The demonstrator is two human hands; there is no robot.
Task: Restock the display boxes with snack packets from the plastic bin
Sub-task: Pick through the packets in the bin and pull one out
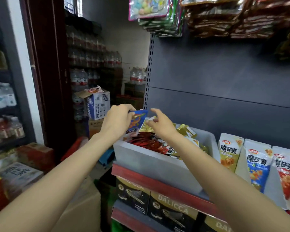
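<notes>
Left hand (119, 120): raised above the far left corner of the plastic bin (151, 164), fingers and thumb curled around a blue snack packet (137, 122), which it grips by the upper edge. The packet hangs with its long axis near vertical, top edge tilted slightly toward 1 o'clock, lower end pointing down into the bin toward 7 o'clock. Printed face turned toward the right hand.

Right hand (159, 125): held just beside the blue packet, at its 3 o'clock, over the bin. Thumb and forefinger are bent toward each other near a gold packet (148, 125); whether they pinch it or stand just clear of it cannot be told.

Plastic bin: translucent grey, resting on the red-edged shelf (157, 181) at frame centre. It holds a loose heap of packets: red packets (149, 142) at the centre, more gold ones (186, 129) toward 2 o'clock along the far wall. These lie at mixed angles with no common axis.

Display boxes (241, 166): standing on the same shelf at the bin's 3 o'clock, just beside it. Three tall packets stand upright in them, long axis vertical, faces forward: yellow (229, 153), blue (256, 166), red (286, 173).

Lower shelf, at 6 o'clock from the bin: black wafer cartons (167, 211)
</notes>
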